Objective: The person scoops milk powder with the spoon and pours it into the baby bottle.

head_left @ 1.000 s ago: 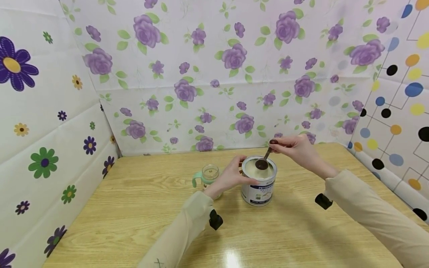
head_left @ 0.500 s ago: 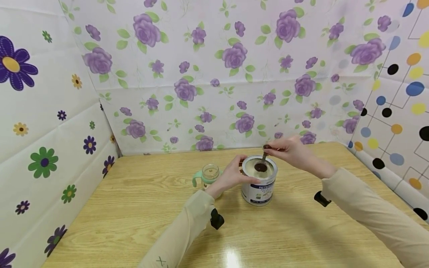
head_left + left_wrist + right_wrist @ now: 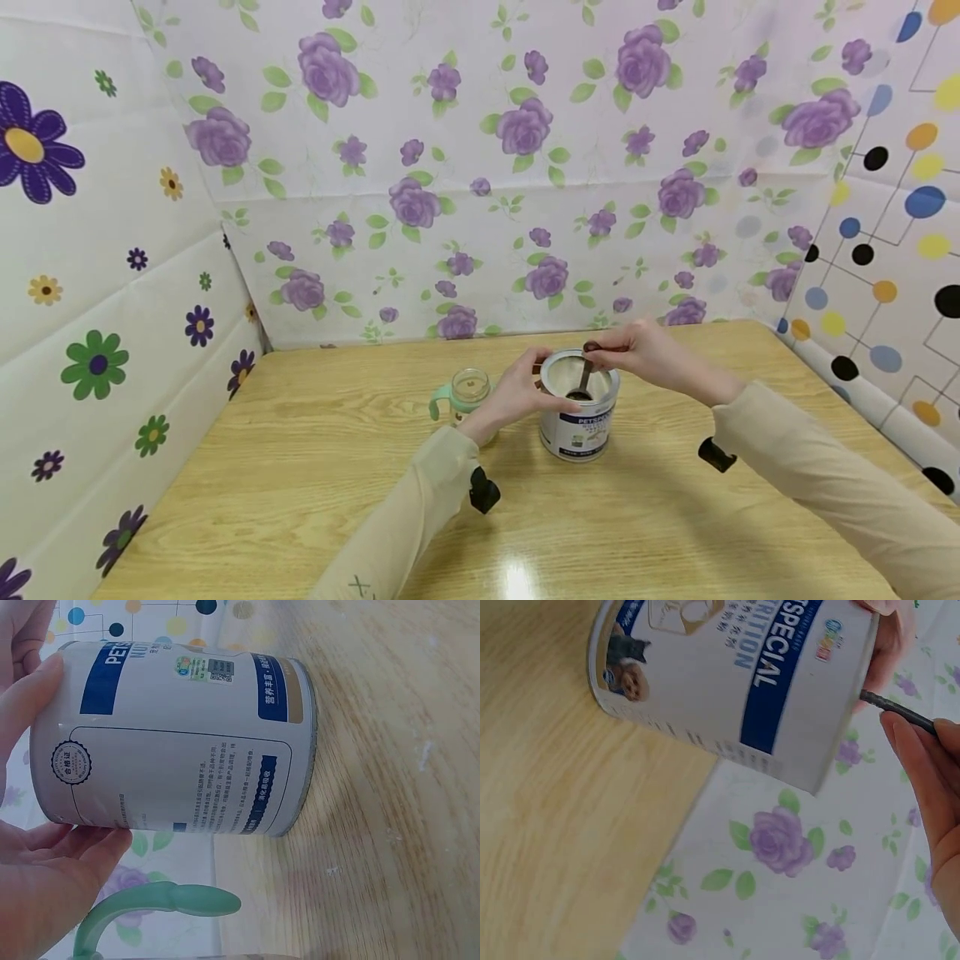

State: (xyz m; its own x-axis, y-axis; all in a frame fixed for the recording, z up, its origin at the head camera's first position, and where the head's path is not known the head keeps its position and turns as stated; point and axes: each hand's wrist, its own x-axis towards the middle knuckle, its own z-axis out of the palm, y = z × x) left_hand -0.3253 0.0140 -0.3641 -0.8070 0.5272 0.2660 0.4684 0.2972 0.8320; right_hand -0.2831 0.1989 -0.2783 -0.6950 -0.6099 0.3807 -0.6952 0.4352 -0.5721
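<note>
Inside mouth of white can (image 3: 576, 435), on far part of wooden table (image 3: 285, 475), right of middle: dark spoon (image 3: 586, 377), bowl down. Likely light, stiff; best pinched near handle's top, as now by right hand (image 3: 651, 354), thumb and fingers clamped on it. Around spoon: upright can, probably rigid, smooth, fairly heavy; best steadied below rim. Clamped round can's upper left: left hand (image 3: 517, 393), thumb on near side. Near, to left: green-handled bottle (image 3: 470, 387).

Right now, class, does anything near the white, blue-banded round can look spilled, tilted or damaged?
Nothing clearly odd: the can stands upright, undented where visible, a dark brown spoon inside. Pale marks show on the light wooden table; whether powder or glare, I cannot tell.
</note>
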